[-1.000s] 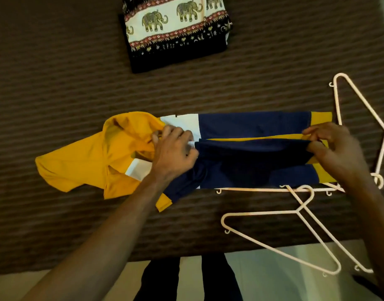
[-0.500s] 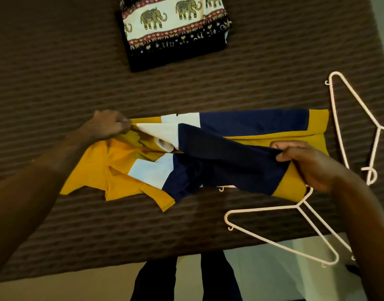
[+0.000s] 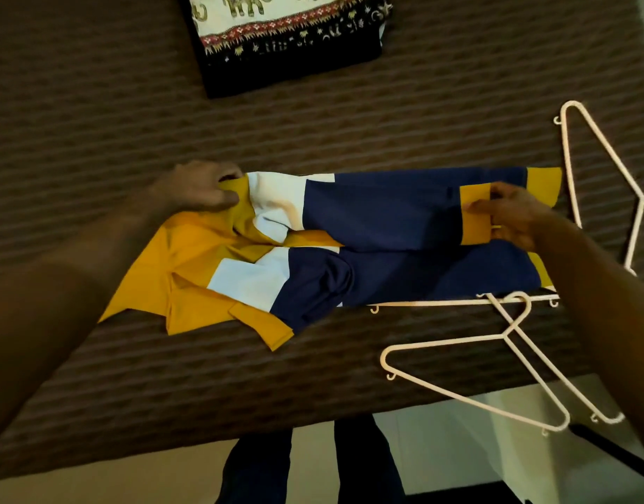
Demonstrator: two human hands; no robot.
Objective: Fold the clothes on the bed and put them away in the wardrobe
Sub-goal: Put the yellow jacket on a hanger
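Observation:
A yellow, white and navy shirt (image 3: 382, 220) lies lengthwise across the brown striped bed (image 3: 94, 103), its yellow top part to the left. My left hand (image 3: 200, 187) pinches the yellow fabric at the shirt's upper left shoulder. My right hand (image 3: 513, 216) holds the yellow cuff of a navy sleeve laid along the shirt's upper half, near the right end. A folded garment with an elephant print (image 3: 287, 34) lies at the far side of the bed.
Three white plastic hangers lie on the bed at the right: one (image 3: 600, 183) beyond the shirt's right end, one (image 3: 458, 303) partly under the shirt's near edge, one (image 3: 495, 380) overhanging the bed's near edge. My legs stand below the bed edge.
My right hand has carried the navy sleeve up and to the right, laying it flat along the shirt. My left hand stayed at the upper left shoulder.

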